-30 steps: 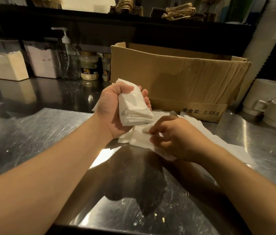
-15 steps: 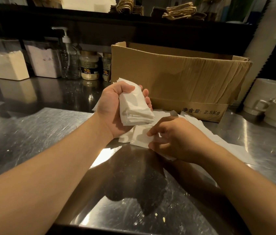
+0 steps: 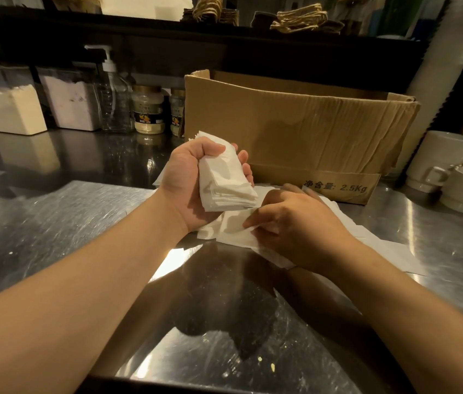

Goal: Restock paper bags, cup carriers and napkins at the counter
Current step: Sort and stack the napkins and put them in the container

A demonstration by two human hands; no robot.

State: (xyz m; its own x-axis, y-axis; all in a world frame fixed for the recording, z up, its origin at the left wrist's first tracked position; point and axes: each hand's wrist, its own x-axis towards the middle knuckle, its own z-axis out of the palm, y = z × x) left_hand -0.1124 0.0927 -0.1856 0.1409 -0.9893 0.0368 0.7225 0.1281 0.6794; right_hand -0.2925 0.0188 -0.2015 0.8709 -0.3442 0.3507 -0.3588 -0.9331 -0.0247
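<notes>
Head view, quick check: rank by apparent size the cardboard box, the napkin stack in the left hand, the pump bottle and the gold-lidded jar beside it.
1. cardboard box, by far the largest.
2. napkin stack and pump bottle: similar; the stack is nearer, so unranked.
3. gold-lidded jar, smallest.

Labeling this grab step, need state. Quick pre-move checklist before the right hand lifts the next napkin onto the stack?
1. Left hand grips the napkin stack firmly: ok, fingers wrap it, held off the counter.
2. Right hand has a napkin edge: ok, fingertips pinch the top loose napkin.
3. Only one napkin pinched: cannot tell, the hand hides the layers.
4. Path from loose napkins to stack is free: ok, stack sits just above them.
5. Loose napkins remaining on counter: ok, several spread to the right.
6. Cardboard box out of the way: ok, behind both hands.
</notes>
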